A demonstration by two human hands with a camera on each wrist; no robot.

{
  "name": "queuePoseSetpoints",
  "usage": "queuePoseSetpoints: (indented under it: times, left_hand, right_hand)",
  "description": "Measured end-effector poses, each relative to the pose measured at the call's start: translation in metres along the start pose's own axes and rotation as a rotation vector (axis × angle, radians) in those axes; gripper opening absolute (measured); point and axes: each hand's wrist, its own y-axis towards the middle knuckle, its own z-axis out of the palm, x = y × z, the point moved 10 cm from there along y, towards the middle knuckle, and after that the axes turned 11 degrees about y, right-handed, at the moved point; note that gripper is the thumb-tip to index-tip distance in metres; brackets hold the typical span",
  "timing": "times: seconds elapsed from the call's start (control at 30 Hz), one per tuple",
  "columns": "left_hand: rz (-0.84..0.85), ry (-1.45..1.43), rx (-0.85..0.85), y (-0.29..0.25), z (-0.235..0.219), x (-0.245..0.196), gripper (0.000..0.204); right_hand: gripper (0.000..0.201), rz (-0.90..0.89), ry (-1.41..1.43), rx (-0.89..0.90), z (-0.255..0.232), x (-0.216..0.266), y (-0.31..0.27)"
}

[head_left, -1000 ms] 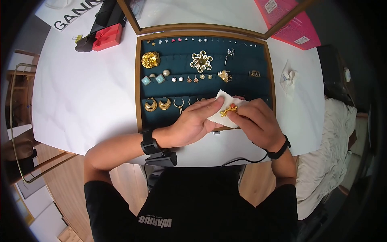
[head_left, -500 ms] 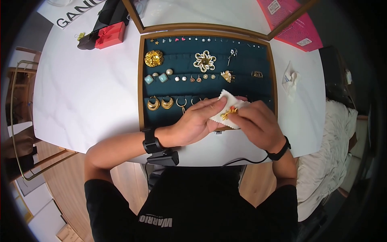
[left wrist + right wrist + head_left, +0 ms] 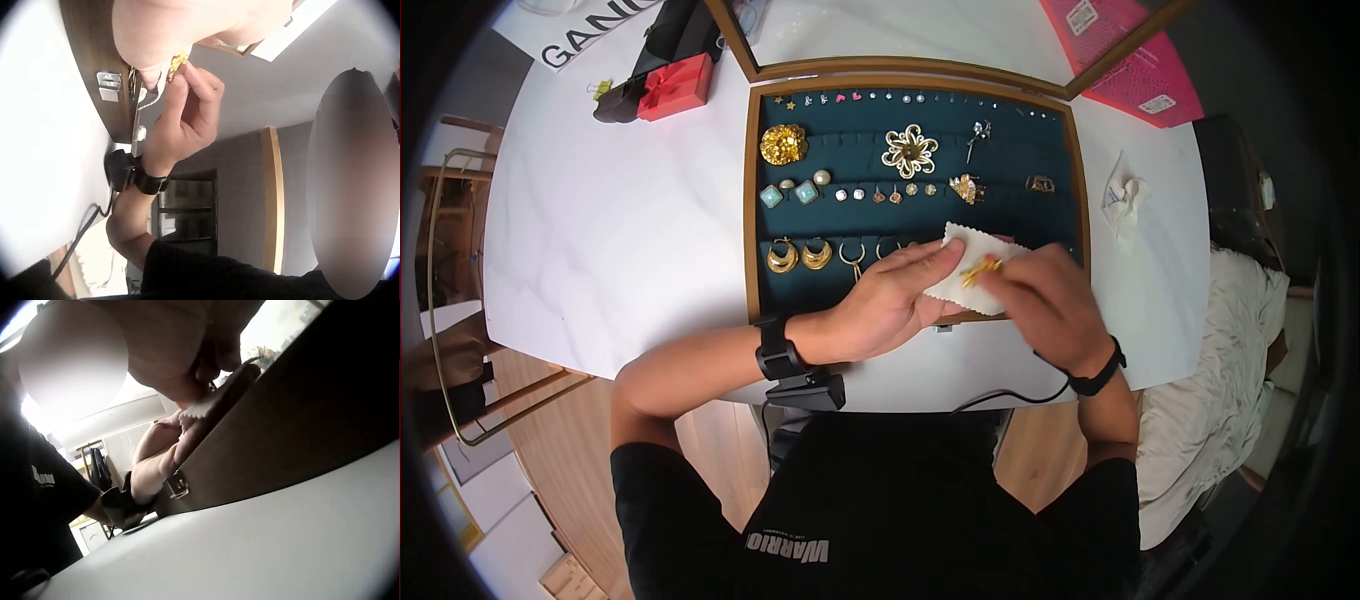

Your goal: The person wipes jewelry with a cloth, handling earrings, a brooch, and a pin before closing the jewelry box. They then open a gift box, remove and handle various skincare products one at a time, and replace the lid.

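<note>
The left hand (image 3: 897,295) holds a white zigzag-edged cloth (image 3: 961,240) across its palm, with the thumb pressing on the cloth's left part. Over the cloth, the right hand (image 3: 1055,302) pinches a gold piece of jewelry (image 3: 978,270) with a reddish part, slightly blurred. In the left wrist view the yellow-gold piece (image 3: 179,62) sits at the right hand's (image 3: 187,119) thumb and fingertips. Both hands are above the front edge of a wooden jewelry case (image 3: 752,215) lined in dark teal. The right wrist view shows the cloth's scalloped edge (image 3: 195,412) on the left hand.
Inside the case are a gold flower brooch (image 3: 783,145), an openwork flower brooch (image 3: 910,152), hoop earrings (image 3: 817,254) and several studs. Its glazed lid stands raised behind. A red box (image 3: 675,87) lies back left, a pink box (image 3: 1115,65) back right, crumpled white material (image 3: 1124,200) at right.
The right hand has shifted slightly to the right with the gold piece, showing more of the cloth. The case sits a little farther right in the head view than one second ago.
</note>
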Motion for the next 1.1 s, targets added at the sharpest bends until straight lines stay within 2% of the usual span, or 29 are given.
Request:
queuePoseSetpoints:
  times: [0.07, 0.13, 0.2, 0.23, 0.33, 0.4, 0.47, 0.5, 0.6, 0.67, 0.73, 0.77, 0.87, 0.93, 1.0, 1.03, 1.1]
  left_hand:
    - [-0.007, 0.022, 0.004, 0.000, 0.002, -0.002, 0.049]
    - [-0.015, 0.040, 0.004, -0.001, 0.003, -0.001, 0.051]
    - [-0.003, 0.034, -0.036, -0.002, 0.000, -0.002, 0.051]
    - [-0.002, 0.033, -0.036, -0.001, -0.002, -0.002, 0.051]
    - [-0.006, 0.036, 0.031, 0.000, 0.002, -0.001, 0.050]
    - [0.001, 0.032, 0.009, 0.000, 0.002, -0.002, 0.051]
    - [-0.001, 0.027, -0.009, -0.001, 0.004, -0.004, 0.051]
    - [-0.004, 0.025, -0.024, -0.001, 0.004, -0.005, 0.051]
    - [-0.013, 0.040, 0.020, 0.000, 0.004, -0.002, 0.052]
    - [-0.009, 0.028, 0.000, 0.000, 0.003, -0.001, 0.052]
    - [0.001, 0.015, -0.022, 0.000, 0.001, -0.002, 0.052]
    - [-0.003, 0.017, -0.004, -0.001, 0.000, -0.001, 0.052]
    - [-0.003, 0.031, 0.015, 0.000, 0.004, -0.003, 0.052]
    - [0.005, 0.038, 0.012, -0.001, 0.005, -0.004, 0.052]
    - [0.001, 0.040, -0.036, -0.001, 0.002, -0.004, 0.051]
    - [0.002, 0.041, -0.035, -0.001, 0.000, -0.004, 0.051]
    - [-0.021, 0.058, 0.013, -0.002, 0.000, 0.000, 0.051]
  right_hand:
    - [0.039, -0.093, 0.093, -0.026, 0.006, 0.014, 0.003]
    - [0.038, -0.087, 0.087, -0.021, -0.002, 0.010, 0.001]
    - [0.036, 0.007, 0.029, -0.072, -0.011, -0.003, -0.001]
    - [0.035, 0.004, 0.036, -0.004, -0.001, -0.003, -0.002]
    - [0.035, -0.097, 0.087, -0.041, 0.007, 0.014, 0.003]
    - [0.035, -0.074, 0.089, -0.023, -0.003, 0.009, 0.001]
    - [0.035, 0.033, 0.028, -0.069, -0.011, -0.004, -0.001]
    - [0.034, 0.007, 0.043, -0.015, -0.003, -0.003, 0.000]
    - [0.033, -0.083, 0.084, -0.052, 0.003, 0.013, 0.004]
    - [0.032, -0.054, 0.110, -0.018, -0.003, 0.006, 0.001]
    - [0.031, 0.025, 0.054, -0.099, -0.013, -0.004, 0.000]
    - [0.031, 0.015, 0.081, -0.028, -0.002, -0.002, 0.000]
    - [0.030, -0.068, 0.102, -0.060, 0.003, 0.011, 0.005]
    - [0.031, -0.001, 0.082, -0.021, -0.003, 0.002, 0.001]
    - [0.032, 0.040, 0.065, -0.099, -0.013, -0.005, 0.001]
    - [0.033, 0.008, 0.067, -0.033, -0.001, -0.002, 0.000]
    - [0.034, -0.050, 0.090, -0.051, 0.005, 0.006, 0.003]
